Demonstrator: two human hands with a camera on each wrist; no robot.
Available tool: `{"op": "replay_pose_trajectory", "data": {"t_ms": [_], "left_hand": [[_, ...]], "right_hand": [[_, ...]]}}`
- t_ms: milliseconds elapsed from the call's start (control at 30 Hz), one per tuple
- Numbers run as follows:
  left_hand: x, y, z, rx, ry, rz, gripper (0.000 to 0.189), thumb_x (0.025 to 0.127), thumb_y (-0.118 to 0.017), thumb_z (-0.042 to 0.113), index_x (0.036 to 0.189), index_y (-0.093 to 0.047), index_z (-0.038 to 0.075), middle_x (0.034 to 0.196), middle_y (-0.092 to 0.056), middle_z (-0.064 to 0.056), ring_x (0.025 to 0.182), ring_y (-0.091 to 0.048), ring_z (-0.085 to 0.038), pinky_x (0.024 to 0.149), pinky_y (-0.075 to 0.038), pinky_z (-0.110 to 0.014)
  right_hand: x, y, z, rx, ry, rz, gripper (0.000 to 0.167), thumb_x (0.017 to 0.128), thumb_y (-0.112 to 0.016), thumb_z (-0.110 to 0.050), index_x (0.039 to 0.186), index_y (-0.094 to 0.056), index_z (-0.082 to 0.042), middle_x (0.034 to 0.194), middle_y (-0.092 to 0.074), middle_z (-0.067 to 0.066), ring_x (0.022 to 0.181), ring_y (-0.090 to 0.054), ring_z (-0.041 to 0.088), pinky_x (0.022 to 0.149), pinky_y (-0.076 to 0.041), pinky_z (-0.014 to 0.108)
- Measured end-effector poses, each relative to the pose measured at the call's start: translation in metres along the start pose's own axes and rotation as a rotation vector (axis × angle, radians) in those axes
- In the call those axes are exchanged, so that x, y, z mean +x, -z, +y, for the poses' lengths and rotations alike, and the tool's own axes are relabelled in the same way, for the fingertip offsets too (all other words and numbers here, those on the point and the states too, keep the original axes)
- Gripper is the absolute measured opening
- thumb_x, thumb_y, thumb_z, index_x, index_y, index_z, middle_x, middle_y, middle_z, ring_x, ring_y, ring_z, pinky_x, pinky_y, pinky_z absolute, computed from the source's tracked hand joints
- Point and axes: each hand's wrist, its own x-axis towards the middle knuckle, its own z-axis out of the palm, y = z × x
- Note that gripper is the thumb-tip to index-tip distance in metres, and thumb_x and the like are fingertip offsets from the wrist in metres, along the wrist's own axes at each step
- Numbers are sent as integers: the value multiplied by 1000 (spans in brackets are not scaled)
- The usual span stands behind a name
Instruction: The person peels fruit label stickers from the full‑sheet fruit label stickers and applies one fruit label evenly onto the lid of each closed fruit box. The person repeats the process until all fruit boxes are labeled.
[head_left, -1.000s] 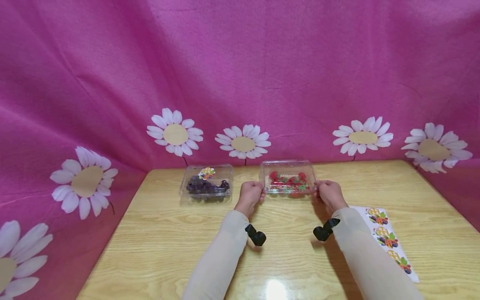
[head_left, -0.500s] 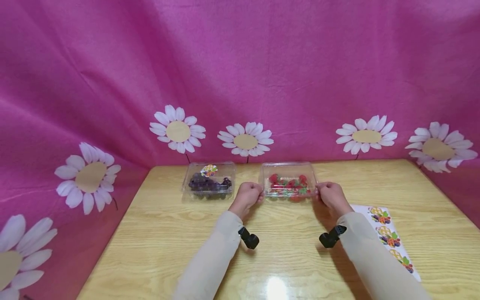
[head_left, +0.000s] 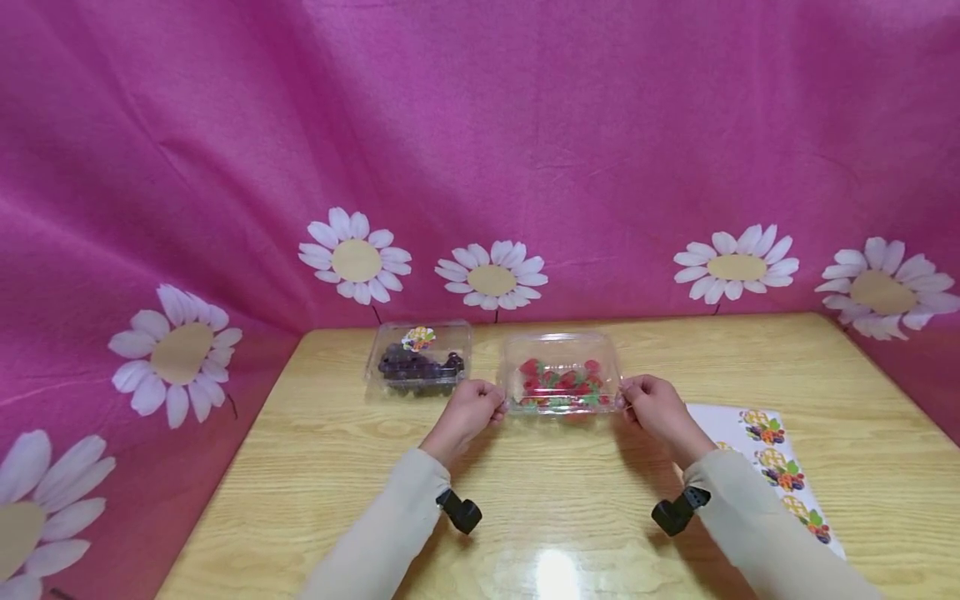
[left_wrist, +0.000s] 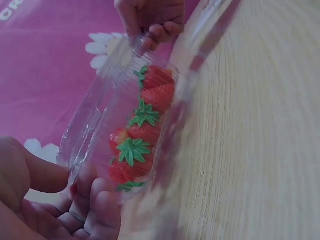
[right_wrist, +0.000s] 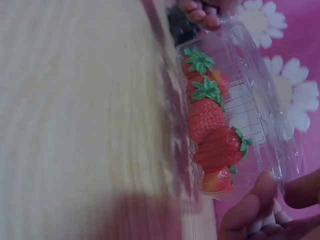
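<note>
A clear plastic clamshell box (head_left: 562, 350) holds several red strawberries (head_left: 562, 379) with green leaves; its lid is down. My left hand (head_left: 472, 408) pinches the rim at its left end, thumb over curled fingers. At the other end my right hand (head_left: 656, 407) pinches the rim in the same way. In the left wrist view the strawberries (left_wrist: 145, 120) lie along the bottom of the box, close over the wooden table. The right wrist view shows the box's rim (right_wrist: 280, 145) between thumb and fingers.
Left of my left hand stands a second clear box (head_left: 442, 332) with dark grapes (head_left: 412, 364) and a fruit sticker (head_left: 418, 338) on its lid. A white sticker sheet (head_left: 780, 450) lies partly under my right forearm. A pink flowered cloth (head_left: 600, 167) hangs behind the wooden table (head_left: 540, 492).
Both hands have brought the strawberry box nearer to me and slightly left. More of the sticker sheet shows beside the right wrist. The grape box stays in its place.
</note>
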Motion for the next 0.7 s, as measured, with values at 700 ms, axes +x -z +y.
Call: {"op": "replay_pose_trajectory", "data": {"t_ms": [700], "left_hand": [[-73,29,-15,65,-37,-97,15,99,-51,3,89,-60,-5,76,-62,0,70,-56,-7,69,-53,-27]], "right_hand": [[-55,-21,17,2,53,-95,19,102,-40,-4,105,-53,10,77,-52,-2,65,-49,8,59,-43,22]]}}
